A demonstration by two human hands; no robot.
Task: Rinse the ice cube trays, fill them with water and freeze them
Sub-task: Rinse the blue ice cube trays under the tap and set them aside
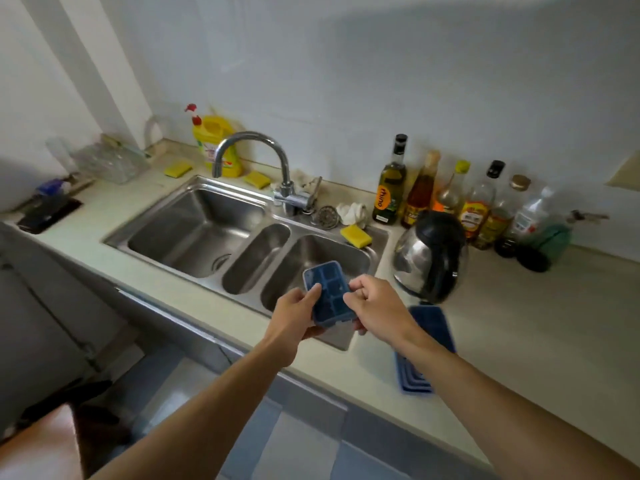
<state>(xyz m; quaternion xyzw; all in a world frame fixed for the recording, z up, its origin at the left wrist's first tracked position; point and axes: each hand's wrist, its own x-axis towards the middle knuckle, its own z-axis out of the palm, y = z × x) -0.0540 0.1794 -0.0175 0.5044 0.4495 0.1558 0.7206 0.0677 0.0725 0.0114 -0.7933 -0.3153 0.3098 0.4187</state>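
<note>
Blue plastic: I hold the ice cube tray (329,292) in the air above the near rim of the right basin, its cells facing up at me and its far end swung a little to the left.
Left hand: my left hand (294,313) grips the tray's left side, with the thumb laid on the top rim and the fingers curled beneath.
Right hand: my right hand (374,306) pinches the tray's right edge, with the fingers curled in and the knuckles up.
Spare trays: more blue tray pieces (433,327) lie on the counter (519,323) just right of the sink, partly under my right forearm; how many I cannot tell.
Sink: the steel sink (194,230) has a wide basin on the left, a narrow one in the middle and a third on the right.
Tap: the chrome tap (256,150) curves over the left basin.
Kettle: the steel-and-black kettle (433,258) stands just beyond the spare pieces.
Sponge: a yellow sponge (356,235) sits on the sink's far right corner.
Bottles: a row of bottles (389,188) stands along the far wall, right of the tap.
</note>
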